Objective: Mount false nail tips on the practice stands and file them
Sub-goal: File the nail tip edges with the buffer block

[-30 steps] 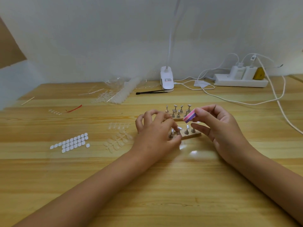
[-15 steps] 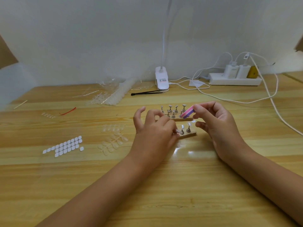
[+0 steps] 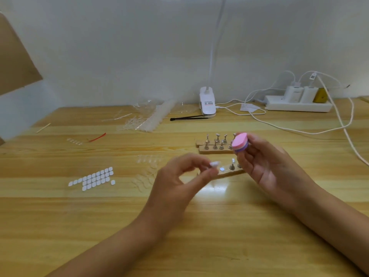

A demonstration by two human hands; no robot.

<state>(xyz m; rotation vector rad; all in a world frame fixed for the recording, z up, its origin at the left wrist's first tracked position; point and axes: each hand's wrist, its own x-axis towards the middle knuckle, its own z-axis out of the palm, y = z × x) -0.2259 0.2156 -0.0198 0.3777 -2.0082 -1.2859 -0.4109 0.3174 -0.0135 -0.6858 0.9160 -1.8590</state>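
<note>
Far on the left, rows of little white sticky pads (image 3: pixel 93 177) lie on the wooden table (image 3: pixel 179 236). Next to them are some loose clear nail tips (image 3: pixel 146 172), which are hard to see. The left hand (image 3: pixel 175 186) is just above the table. Its thumb and first finger pinch one small pale nail tip (image 3: pixel 214 163), and the other fingers curl loosely. The tip is blurry, so I cannot tell if a stand is stuck under it.

Just behind it is the near wooden base (image 3: pixel 229 171), with one metal stand (image 3: pixel 231 166) upright and a bare round spot beside it. More stands (image 3: pixel 216 143) sit further back. The right hand (image 3: pixel 267 166) grips a pink and purple buffer block (image 3: pixel 241 143) in its fingertips. The block is near the tip but not touching it.

I think filing is the step now. The pinch should stay firm, with the tip's edge sticking out. The block should meet that edge flat and rub softly, because such a tiny piece could easily pop away. Working low over the table would keep a dropped tip close.
</note>
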